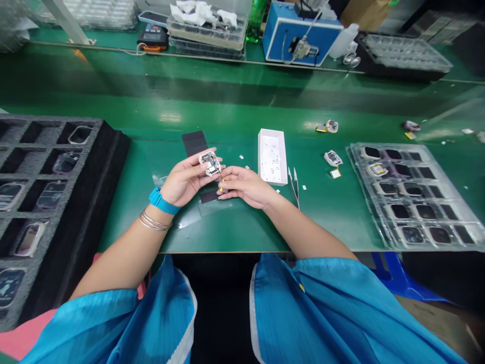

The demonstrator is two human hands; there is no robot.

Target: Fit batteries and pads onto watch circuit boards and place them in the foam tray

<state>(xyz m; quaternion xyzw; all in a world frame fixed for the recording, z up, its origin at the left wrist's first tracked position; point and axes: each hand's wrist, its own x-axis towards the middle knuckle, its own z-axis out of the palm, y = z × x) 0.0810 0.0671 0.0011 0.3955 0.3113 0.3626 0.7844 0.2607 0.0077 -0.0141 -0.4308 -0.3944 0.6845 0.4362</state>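
My left hand [188, 175], with a blue wrist strap and bangles on its arm, is closed around an opened smartwatch body [209, 164]. The white casing faces up and shows the circuit board inside. My right hand [248, 186] pinches a small part with yellow on it [222, 186], just below the casing. A thin orange-yellow lead appears to run from that part to the board; my fingers hide most of it. Right of my hands lies a white box [272, 156] with tiny pieces inside, and beside it rest tweezers [293, 184].
A black foam tray [102, 172] with watches stands at left, and a clear plastic tray [460, 202] of watch parts at right. Opened watch bodies [332, 158] with batteries lie between. Dark pads [194, 143] lie near my hands. A blue machine [301, 35] stands on the back shelf.
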